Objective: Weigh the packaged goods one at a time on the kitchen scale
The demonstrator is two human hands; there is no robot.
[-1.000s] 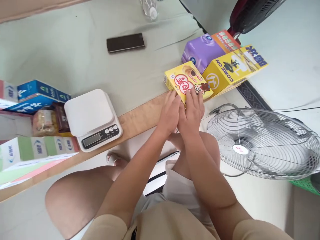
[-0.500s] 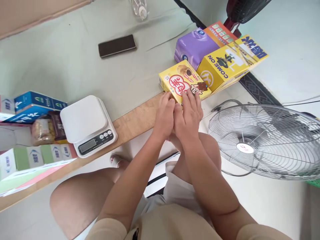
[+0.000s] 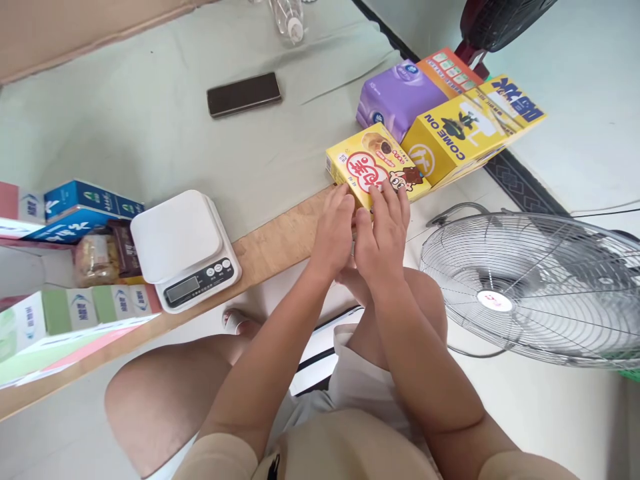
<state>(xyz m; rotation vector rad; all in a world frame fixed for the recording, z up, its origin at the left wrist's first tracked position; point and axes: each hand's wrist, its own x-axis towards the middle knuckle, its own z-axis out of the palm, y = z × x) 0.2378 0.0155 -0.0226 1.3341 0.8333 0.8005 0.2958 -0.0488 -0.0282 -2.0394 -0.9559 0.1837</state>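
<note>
A small yellow snack box (image 3: 373,168) with a red round logo lies at the near right edge of the low table (image 3: 270,243). My left hand (image 3: 334,230) and my right hand (image 3: 384,233) rest side by side against its near edge, fingers stretched out and touching the box. Neither hand grips anything. Behind the box lie a bigger yellow box (image 3: 465,137) printed "COME ON", a purple pack (image 3: 397,97) and an orange box (image 3: 450,69).
A white kitchen scale (image 3: 186,248) stands on the table's left, with blue and green cartons (image 3: 75,207) and wrapped snacks (image 3: 103,257) beside it. A dark phone (image 3: 244,94) and a clear bottle (image 3: 289,17) lie farther back. A floor fan (image 3: 530,287) stands at right.
Both hands have stayed against the small yellow box, shifting only slightly with the view. Nothing was picked up or let go.
</note>
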